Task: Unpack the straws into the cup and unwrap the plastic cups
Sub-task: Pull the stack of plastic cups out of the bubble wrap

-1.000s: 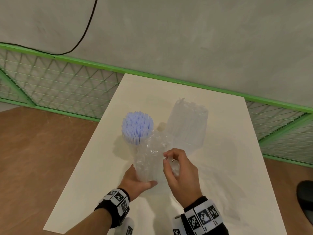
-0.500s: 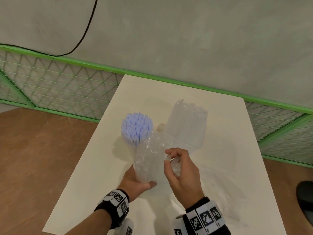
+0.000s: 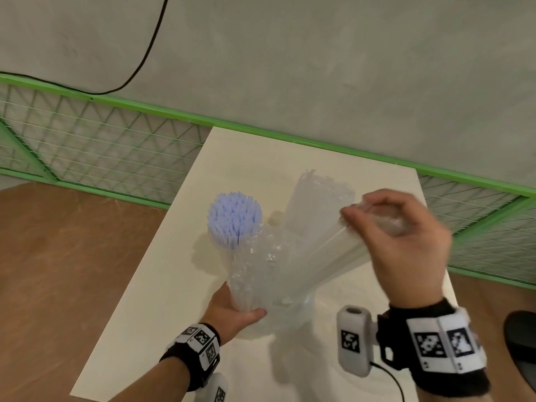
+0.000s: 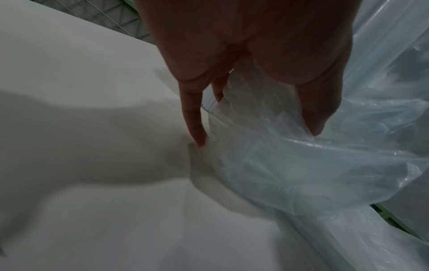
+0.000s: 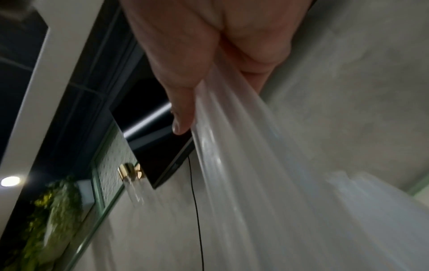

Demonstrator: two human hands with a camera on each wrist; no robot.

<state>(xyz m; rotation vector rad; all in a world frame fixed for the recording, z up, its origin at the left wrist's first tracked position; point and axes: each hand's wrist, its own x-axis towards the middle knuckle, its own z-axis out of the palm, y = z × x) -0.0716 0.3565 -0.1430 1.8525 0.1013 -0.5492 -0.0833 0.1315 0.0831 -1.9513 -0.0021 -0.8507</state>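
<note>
Left hand (image 3: 232, 310) grips the cups (image 3: 255, 274); right hand (image 3: 397, 242) pinches the wrap (image 3: 333, 256) taut toward 2 o'clock: pull steadily, sparing the straws (image 3: 235, 219) at 11.

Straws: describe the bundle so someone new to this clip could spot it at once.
On the pale table by the green fence, look at the middle. The straws stand upright as a tight bundle, left of the clear wrapper and behind the wrapped cups the left hand grips. They alone are lilac-blue; everything nearby is clear plastic.
</note>
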